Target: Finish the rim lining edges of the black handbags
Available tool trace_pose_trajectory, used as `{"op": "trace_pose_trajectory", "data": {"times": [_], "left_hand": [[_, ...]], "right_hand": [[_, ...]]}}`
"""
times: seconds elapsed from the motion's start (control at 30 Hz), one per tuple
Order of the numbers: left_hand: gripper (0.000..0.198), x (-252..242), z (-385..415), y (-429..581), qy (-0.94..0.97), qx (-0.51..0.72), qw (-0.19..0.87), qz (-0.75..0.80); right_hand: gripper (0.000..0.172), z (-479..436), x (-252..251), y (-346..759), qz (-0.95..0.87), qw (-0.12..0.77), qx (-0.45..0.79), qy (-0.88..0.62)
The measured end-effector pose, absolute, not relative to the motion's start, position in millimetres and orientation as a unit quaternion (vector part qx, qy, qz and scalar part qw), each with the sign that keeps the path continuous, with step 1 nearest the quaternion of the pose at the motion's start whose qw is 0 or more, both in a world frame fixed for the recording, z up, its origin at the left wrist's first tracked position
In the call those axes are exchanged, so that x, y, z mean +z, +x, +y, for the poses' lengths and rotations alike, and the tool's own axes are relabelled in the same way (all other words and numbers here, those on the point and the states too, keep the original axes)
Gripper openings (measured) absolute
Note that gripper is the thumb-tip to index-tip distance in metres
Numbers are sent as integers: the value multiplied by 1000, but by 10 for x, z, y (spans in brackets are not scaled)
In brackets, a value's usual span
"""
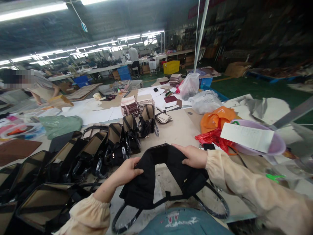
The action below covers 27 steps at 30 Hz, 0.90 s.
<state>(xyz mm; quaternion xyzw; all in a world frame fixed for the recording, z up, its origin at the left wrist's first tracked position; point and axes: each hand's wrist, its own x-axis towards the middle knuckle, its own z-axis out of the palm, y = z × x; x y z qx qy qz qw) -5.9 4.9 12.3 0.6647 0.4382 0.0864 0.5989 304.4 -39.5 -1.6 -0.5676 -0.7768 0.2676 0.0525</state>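
Note:
A black bag piece (144, 182), bent into an arch with looped handles hanging at both sides, is held over the near edge of the table. My left hand (128, 171) grips its left side, thumb on top and fingers out of sight behind. On the upper right side, my right hand (194, 156) pinches the same piece, its thumb on the front. Pale work surface shows through the gap in the middle. Left of my left hand stand several black bags (113, 148) with tan inner panels and plastic-wrapped handles, in rows.
Stacks of maroon and cream pieces (129, 106) lie ahead. To the right are an orange bag (216, 119), a red plastic bag (217, 138) and a purple basin (280, 147) with a white card (246, 137) across it. A metal pole rises behind. Another person works far left.

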Motion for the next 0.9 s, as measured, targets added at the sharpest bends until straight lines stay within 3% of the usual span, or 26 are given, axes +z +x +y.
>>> {"op": "trace_pose_trajectory", "data": {"times": [0.2, 0.43, 0.57, 0.73, 0.9], "left_hand": [[28, 858, 142, 67, 626, 29, 644, 438], [21, 1003, 247, 189, 598, 23, 674, 434], [25, 708, 317, 187, 623, 25, 651, 433], [36, -123, 285, 300, 696, 39, 550, 460], [35, -782, 70, 366, 728, 54, 459, 507]], "right_hand": [[84, -331, 572, 3131, -805, 82, 339, -480], [80, -236, 655, 3241, -791, 118, 440, -408], [81, -251, 455, 3177, -780, 106, 402, -469], [84, -406, -161, 3011, -744, 59, 294, -596], [71, -682, -704, 2907, -716, 48, 260, -646]]}}
